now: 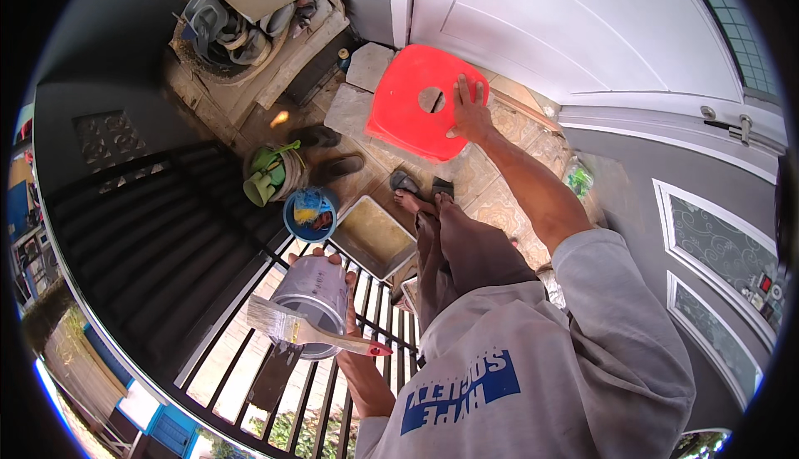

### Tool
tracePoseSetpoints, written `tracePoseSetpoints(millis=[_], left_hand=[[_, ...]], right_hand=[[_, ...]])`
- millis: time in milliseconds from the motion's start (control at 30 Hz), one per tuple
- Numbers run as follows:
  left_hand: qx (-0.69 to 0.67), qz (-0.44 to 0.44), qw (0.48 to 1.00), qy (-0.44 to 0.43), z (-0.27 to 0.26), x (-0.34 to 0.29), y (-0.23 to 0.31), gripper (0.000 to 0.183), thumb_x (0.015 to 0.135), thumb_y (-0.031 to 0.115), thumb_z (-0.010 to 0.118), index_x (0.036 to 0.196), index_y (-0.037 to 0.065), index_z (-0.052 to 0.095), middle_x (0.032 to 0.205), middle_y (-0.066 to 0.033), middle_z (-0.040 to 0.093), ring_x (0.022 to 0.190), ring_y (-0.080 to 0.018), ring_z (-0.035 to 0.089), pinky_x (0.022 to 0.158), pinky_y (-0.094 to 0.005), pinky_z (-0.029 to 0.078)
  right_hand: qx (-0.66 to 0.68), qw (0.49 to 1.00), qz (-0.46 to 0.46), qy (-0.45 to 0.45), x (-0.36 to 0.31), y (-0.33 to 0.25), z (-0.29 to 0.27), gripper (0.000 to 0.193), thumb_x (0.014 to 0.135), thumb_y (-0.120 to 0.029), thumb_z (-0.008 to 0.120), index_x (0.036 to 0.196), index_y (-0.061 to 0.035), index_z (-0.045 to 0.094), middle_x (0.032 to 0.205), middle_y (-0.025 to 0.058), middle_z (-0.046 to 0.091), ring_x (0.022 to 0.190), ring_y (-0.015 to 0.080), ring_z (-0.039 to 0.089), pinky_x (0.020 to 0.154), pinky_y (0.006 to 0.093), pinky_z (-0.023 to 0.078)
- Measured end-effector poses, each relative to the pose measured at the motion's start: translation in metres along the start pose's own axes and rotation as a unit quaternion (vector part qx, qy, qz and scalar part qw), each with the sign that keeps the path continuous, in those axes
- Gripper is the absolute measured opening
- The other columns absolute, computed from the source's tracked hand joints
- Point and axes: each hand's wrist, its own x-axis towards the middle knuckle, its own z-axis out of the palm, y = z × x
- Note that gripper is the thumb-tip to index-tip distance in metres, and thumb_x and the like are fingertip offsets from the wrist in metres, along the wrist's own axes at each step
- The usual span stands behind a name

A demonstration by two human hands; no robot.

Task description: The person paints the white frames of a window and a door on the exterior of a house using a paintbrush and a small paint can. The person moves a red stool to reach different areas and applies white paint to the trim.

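Brush (287, 324): It looks to lie across the mouth of the can, with the hairs to the left and the red tip to the right. It should be light. The hairs look bendy and may be wet, but I can't tell. The handle looks hard, so that is the clean part to hold. It may roll or slide off if the can tips.
Can (320, 280): It is up off the floor, in the left hand, and it leans. The wall looks stiff and smooth, so it may slip if there is paint on it. I can't see how full it is, so I can't tell if it is heavy. Best hold: a wide grip around the side.
Left hand (352, 302): Its fingers are wrapped around the can and clamped on its side.
Bucket (289, 218): Blue, just past the can, with bright things in it.
Pan (366, 238): Wide and low, on the floor between the bucket and the feet.
Stool (408, 93): Red, near the white door (574, 26). It looks like plastic, so it should be light, stiff and a bit slick. Good holds: the edge, or the hole in the top.
Right hand (472, 109): It rests on the right side of the stool top, fingers spread apart, not closed on it.
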Motion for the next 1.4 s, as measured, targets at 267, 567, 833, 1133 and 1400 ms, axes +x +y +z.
tracePoseSetpoints(millis=[267,567,833,1133,1400], left_hand=[[0.004,-0.051,0.999,-0.014,0.011,0.001,-0.039,0.075,0.095,0.044,0.07,0.157,0.014,0.039,0.148,-0.0289,0.044,0.129,-0.0474,0.049,0.096,-0.064,0.051],[-0.062,-0.069,0.995,-0.019,-0.005,-0.05,-0.096,0.07,0.099,0.042,0.065,0.158,0.018,0.037,0.149,-0.0277,0.042,0.135,-0.0474,0.044,0.102,-0.0687,0.047],[0.035,-0.073,0.997,-0.022,-0.022,-0.064,-0.107,0.064,0.099,0.041,0.062,0.153,0.014,0.042,0.14,-0.0275,0.056,0.12,-0.0495,0.061,0.083,-0.0654,0.055],[-0.081,-0.186,0.979,-0.038,-0.013,-0.021,-0.116,0.056,0.104,0.041,0.054,0.154,0.019,0.042,0.142,-0.0278,0.055,0.128,-0.052,0.055,0.093,-0.0701,0.052],[-0.081,-0.322,0.937,-0.108,0.012,0.033,-0.106,0.053,0.104,0.045,0.051,0.15,0.019,0.048,0.147,-0.0271,0.052,0.134,-0.052,0.05,0.099,-0.0734,0.048]], right_hand=[[0.007,1.0,0.002,0.006,-0.001,-0.004,-0.004,0.139,0.062,-0.042,0.096,0.162,0.0021,0.01,0.171,0.0218,-0.007,0.15,0.0619,0.005,0.104,0.0584,0.052],[0.03,0.998,-0.031,0.052,-0.015,-0.002,-0.01,0.127,0.064,-0.04,0.095,0.159,0.0025,0.022,0.17,0.0231,0.005,0.151,0.0579,0.013,0.111,0.0571,0.047],[0.265,0.948,-0.083,0.155,-0.095,0.067,0.058,0.022,0.092,-0.014,0.059,0.112,-0.0047,0.057,0.125,0.0226,0.061,0.101,0.0446,0.065,0.079,0.057,0.052],[0.195,0.946,0.246,-0.086,-0.314,0.198,0.204,0.046,0.094,-0.049,0.06,0.104,-0.0075,0.078,0.11,0.0172,0.075,0.109,0.0377,0.069,0.091,0.0481,0.056],[0.549,0.813,0.193,-0.006,-0.295,0.178,0.192,0.019,0.081,-0.017,0.07,0.093,-0.0027,0.076,0.076,0.0102,0.074,0.064,0.0183,0.072,0.051,0.0328,0.055]])
